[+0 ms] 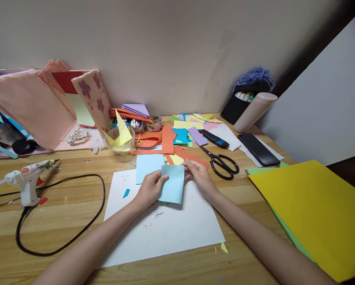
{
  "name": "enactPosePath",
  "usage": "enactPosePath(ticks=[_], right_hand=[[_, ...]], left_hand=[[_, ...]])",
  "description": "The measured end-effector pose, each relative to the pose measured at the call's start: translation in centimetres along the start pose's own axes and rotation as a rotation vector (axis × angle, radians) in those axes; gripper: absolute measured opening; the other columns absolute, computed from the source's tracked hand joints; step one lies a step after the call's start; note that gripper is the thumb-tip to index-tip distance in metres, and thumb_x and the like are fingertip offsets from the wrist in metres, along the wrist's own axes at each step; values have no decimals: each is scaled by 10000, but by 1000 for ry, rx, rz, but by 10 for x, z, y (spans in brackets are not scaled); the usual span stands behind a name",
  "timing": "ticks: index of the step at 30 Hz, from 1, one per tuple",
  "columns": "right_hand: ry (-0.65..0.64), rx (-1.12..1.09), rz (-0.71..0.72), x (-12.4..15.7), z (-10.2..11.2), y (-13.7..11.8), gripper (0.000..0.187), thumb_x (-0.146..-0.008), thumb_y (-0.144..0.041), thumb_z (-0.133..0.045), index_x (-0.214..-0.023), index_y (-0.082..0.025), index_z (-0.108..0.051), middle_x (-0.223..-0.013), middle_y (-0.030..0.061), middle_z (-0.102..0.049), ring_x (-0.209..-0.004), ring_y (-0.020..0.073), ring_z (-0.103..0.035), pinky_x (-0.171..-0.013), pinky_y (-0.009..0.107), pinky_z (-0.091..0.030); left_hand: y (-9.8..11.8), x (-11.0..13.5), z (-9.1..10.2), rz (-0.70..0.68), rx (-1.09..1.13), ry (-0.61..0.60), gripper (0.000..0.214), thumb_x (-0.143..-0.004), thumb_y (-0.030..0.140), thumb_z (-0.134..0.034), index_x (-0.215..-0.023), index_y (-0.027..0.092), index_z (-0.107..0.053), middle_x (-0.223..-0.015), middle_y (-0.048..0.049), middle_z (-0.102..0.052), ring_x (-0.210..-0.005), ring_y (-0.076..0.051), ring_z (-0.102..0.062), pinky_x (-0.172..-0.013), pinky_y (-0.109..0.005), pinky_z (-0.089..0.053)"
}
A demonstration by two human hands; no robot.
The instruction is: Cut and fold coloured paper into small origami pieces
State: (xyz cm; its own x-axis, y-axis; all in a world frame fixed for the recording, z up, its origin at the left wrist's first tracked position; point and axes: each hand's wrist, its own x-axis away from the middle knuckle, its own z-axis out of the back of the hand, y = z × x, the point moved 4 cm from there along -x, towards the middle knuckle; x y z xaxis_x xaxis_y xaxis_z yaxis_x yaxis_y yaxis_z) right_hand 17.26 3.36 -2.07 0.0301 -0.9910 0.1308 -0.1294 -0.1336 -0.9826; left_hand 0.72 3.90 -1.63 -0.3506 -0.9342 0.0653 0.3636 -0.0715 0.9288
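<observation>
A light blue piece of paper (171,185) is held up above a white sheet (177,233) on the desk. My left hand (151,186) grips its left edge, thumb on top. At its upper right edge, my right hand (197,175) pinches the paper with fingertips. A second light blue paper (146,164) lies flat just behind my left hand, partly over the white sheet. Black-handled scissors (221,164) rest right of my right hand. A small blue scrap (126,193) lies on the white sheet, left of my left hand.
A white glue gun (29,186) with a looping black cord (103,190) stands at left. Colored scraps (181,136) and a utility knife (214,139) lie behind. A plastic cup (122,144) holds yellow scraps. Yellow sheets (314,213), a phone (259,149) and a bottle (254,113) are at right.
</observation>
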Motion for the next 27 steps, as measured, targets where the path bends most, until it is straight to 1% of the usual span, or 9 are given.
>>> enactPosePath(ticks=[4,7,10,12,14,16,21,25,27], right_hand=[[-92,98,-10,0,-2,0,348,-734,-491,-577,-674,-150,-547,-560,-19,-540,-463,95,-526,-456,207,-436],[-90,93,10,-1,-2,2,381,-769,-493,-527,-592,-157,-492,-488,-36,-492,-374,77,-477,-361,187,-367],[-83,47,-22,-1,-1,4,395,-794,-504,-478,-598,-161,-470,-486,-34,-493,-360,79,-470,-335,186,-348],[-125,49,-51,0,-2,2,385,-806,-509,-455,-653,-157,-489,-537,-24,-523,-400,85,-497,-376,195,-388],[-208,103,-74,3,-5,1,359,-785,-497,-501,-695,-150,-512,-584,-17,-542,-465,91,-524,-445,205,-428],[-254,166,-75,5,-8,-1,335,-751,-472,-562,-703,-141,-532,-608,-15,-543,-518,94,-533,-501,210,-443],[-226,201,-81,6,-9,-2,325,-740,-453,-572,-726,-128,-571,-616,-11,-546,-533,94,-514,-526,217,-432],[-301,176,-123,6,-10,-1,299,-714,-420,-607,-783,-129,-601,-653,-7,-575,-591,106,-534,-585,229,-444],[-299,181,-138,7,-10,0,294,-701,-412,-619,-779,-130,-599,-640,-10,-572,-592,109,-535,-597,237,-450]], left_hand=[[2,0,0,7,-3,8,303,-798,412,-450,-625,165,-473,-562,20,-428,-550,-123,-379,-502,-225,-297],[3,0,-1,0,-9,-8,310,-803,416,-443,-628,163,-475,-572,19,-438,-556,-123,-387,-512,-226,-308],[2,1,-1,6,-1,-23,316,-804,425,-442,-642,158,-490,-569,19,-445,-551,-122,-392,-506,-226,-310],[0,1,0,14,15,-16,319,-806,431,-444,-666,151,-505,-573,18,-452,-546,-119,-393,-497,-223,-308],[-1,1,0,23,40,-2,324,-808,438,-445,-703,142,-527,-591,13,-473,-551,-119,-405,-492,-220,-313],[-2,1,1,29,74,2,335,-810,446,-447,-744,133,-547,-615,5,-501,-560,-122,-427,-493,-219,-324],[-2,1,-1,35,140,-19,342,-807,449,-457,-791,127,-571,-654,-8,-540,-575,-124,-457,-495,-215,-341],[-1,2,2,47,134,15,349,-795,468,-470,-742,134,-556,-611,6,-512,-543,-115,-433,-477,-212,-327],[0,2,2,50,150,17,357,-792,479,-472,-710,137,-535,-585,15,-486,-527,-109,-414,-469,-210,-319]])
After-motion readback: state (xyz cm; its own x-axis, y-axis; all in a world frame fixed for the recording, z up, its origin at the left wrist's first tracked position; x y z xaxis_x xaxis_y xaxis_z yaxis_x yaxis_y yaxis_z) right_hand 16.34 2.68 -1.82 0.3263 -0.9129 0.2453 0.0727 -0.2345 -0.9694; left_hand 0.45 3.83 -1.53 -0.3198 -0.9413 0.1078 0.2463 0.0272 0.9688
